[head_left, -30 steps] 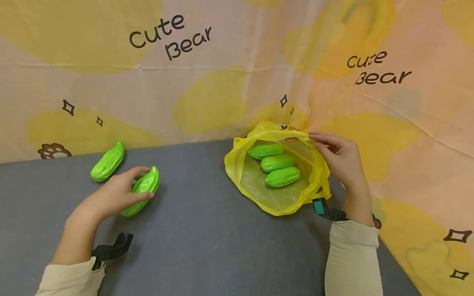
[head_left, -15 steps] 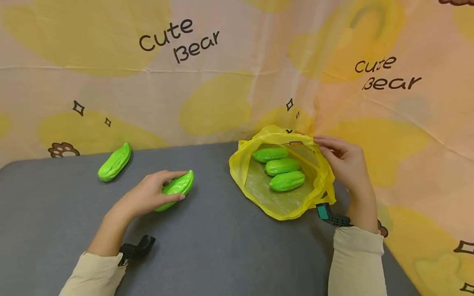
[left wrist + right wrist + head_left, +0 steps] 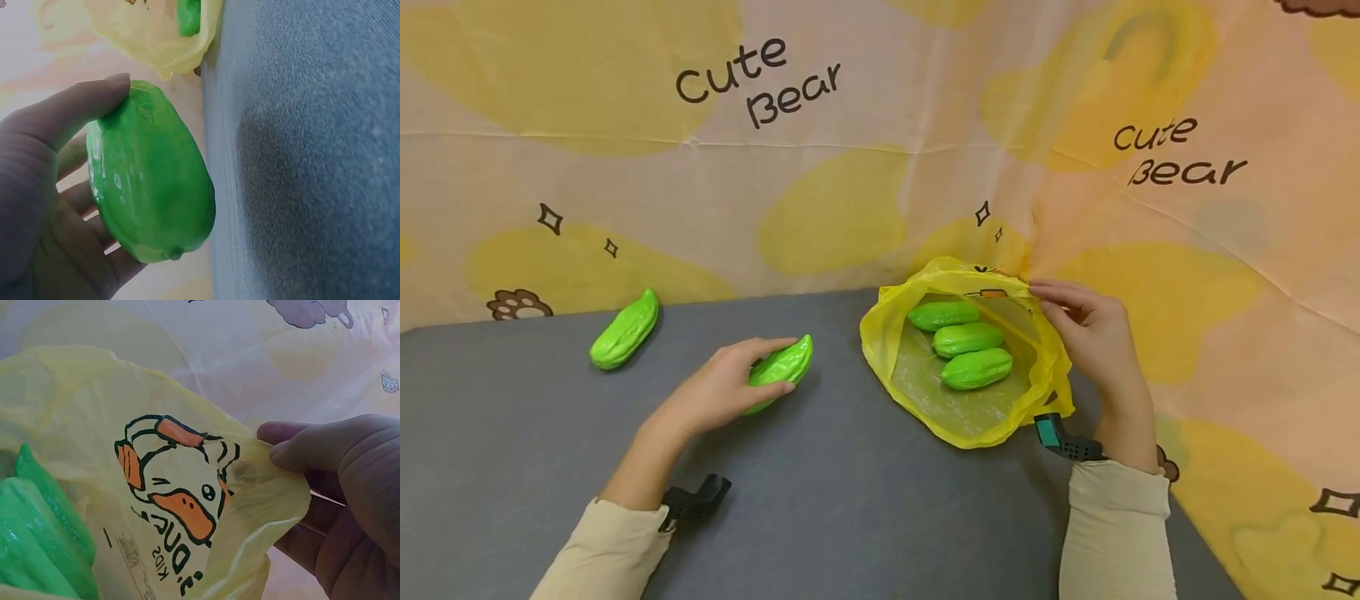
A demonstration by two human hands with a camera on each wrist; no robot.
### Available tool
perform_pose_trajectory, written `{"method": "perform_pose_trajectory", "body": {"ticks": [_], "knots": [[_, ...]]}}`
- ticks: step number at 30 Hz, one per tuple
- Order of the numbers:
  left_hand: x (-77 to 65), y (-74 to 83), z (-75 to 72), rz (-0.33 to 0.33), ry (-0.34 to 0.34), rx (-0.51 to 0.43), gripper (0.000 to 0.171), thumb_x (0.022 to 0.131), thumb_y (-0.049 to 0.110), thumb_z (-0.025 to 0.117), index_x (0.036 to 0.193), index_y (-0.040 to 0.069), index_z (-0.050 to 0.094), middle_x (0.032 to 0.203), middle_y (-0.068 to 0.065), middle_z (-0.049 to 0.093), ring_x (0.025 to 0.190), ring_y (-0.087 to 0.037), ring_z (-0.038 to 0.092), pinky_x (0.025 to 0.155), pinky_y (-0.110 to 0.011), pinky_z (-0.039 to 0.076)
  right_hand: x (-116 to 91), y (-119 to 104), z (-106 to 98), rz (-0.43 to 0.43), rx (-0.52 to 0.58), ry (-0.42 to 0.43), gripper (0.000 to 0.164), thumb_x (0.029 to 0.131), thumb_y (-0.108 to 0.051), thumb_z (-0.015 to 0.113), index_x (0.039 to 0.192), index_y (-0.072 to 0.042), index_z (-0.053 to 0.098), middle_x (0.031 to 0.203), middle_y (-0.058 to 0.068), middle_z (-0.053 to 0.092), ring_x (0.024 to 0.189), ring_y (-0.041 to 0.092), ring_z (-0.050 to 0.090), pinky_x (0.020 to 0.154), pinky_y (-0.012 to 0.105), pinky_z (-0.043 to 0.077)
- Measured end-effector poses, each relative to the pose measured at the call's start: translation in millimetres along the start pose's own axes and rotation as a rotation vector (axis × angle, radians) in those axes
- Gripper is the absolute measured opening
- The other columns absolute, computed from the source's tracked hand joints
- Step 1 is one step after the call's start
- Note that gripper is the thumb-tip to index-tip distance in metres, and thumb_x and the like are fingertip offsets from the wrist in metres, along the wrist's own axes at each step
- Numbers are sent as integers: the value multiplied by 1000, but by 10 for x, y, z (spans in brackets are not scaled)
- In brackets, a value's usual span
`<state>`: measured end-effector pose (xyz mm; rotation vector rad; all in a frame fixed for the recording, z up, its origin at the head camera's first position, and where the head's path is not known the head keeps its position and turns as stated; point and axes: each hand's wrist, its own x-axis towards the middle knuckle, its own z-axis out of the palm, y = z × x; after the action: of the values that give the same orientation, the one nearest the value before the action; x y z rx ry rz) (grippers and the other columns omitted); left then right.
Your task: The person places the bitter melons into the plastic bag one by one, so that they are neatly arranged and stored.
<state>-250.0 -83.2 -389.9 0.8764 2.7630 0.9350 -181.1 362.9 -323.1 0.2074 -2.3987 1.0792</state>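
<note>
My left hand (image 3: 718,387) grips a glossy green gourd-like fruit (image 3: 786,363), ridged and pointed at one end, thumb on one side and fingers on the other. In the left wrist view the gourd-like fruit (image 3: 153,181) is held off the grey table, its shadow apart from it. To the right stands a thin yellow plastic bag (image 3: 1056,367), mouth open toward me. Inside lie three similar green fruits (image 3: 967,339) side by side. My right hand (image 3: 1097,337) pinches the bag's right rim between thumb and fingers; a duck print shows on the bag (image 3: 237,550).
Another green fruit (image 3: 625,331) lies at the back left of the grey table (image 3: 850,500). A cloth backdrop (image 3: 827,208) with yellow patches and "Cute Bear" lettering rises behind the table and along its right side.
My left hand has carried the gourd-like fruit rightward from near the other loose fruit toward the bag. My right hand still holds the bag's rim; the head view has shifted slightly.
</note>
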Motion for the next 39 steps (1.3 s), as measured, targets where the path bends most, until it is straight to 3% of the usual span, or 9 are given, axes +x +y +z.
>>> {"method": "perform_pose_trajectory", "body": {"ticks": [15,24,31,39], "knots": [[241,190,70,-11,0,-14,63,87,38,79,145,24,57,133,-2,68,104,-19,64,89,-39,50,-27,-8,-10,5,29,-5,24,100,-4,61,120,0,74,121,-9,73,105,-14,62,85,4,50],[417,339,134,56,-48,-27,60,89,40,77,144,23,58,130,1,68,99,-16,62,86,-36,50,-3,-39,22,13,7,-11,25,101,-6,60,121,-1,74,127,19,70,105,-15,61,85,4,50],[579,464,170,133,-66,-12,56,89,35,77,141,20,61,119,2,71,95,-16,61,84,-35,51,7,-2,39,0,4,-7,24,100,-5,60,120,0,74,125,21,71,103,-15,62,84,4,50],[746,611,256,184,-65,7,58,89,35,78,143,22,60,123,0,71,99,-17,64,87,-37,53,6,-16,27,-1,-4,-10,24,100,-6,61,120,-3,75,126,23,70,104,-16,61,84,4,50]]}}
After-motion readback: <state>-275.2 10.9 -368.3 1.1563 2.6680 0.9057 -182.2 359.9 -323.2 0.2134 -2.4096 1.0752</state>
